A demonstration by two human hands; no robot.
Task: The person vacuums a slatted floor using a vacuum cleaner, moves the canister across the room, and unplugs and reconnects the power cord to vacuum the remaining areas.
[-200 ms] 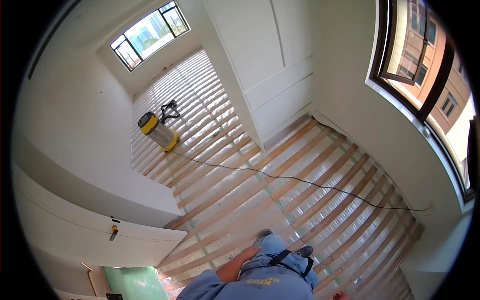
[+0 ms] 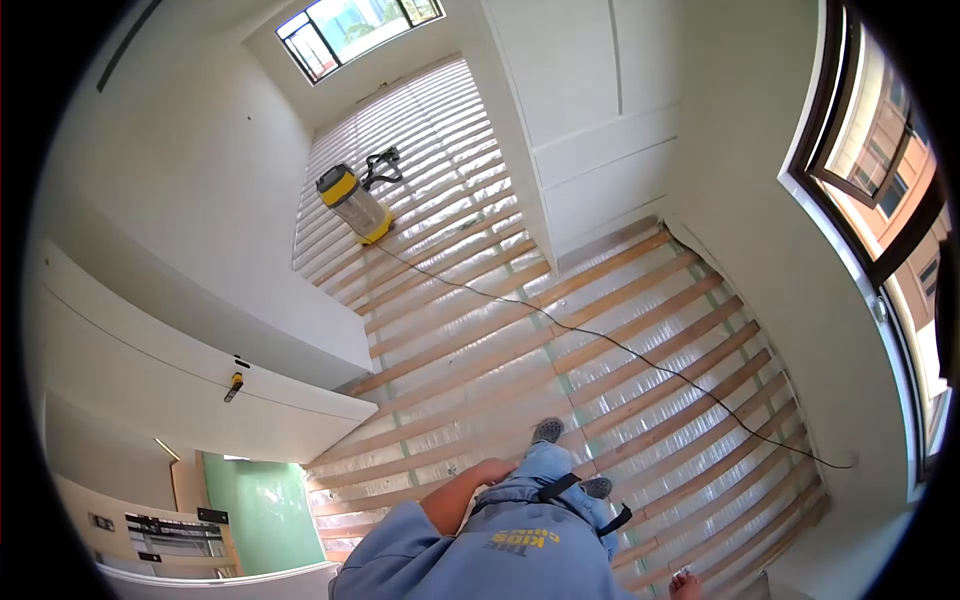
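Wooden slats (image 2: 602, 267) cross the room in rows over silvery sheeting (image 2: 620, 312). A white door (image 2: 190, 370) stands open at the left. The person's pale blue trousers (image 2: 547, 463) are near, above the slats, with the left hand (image 2: 507, 468) against them, its fingers hidden. A yellow-and-black vacuum (image 2: 355, 207) stands far left; its dark cord (image 2: 500, 298) trails right. The right hand (image 2: 685, 586), low at the near right, looks loosely curled; whether it pinches anything, I can't tell.

Left arm (image 2: 465, 495) bent, right hand (image 2: 685, 586) out sideways
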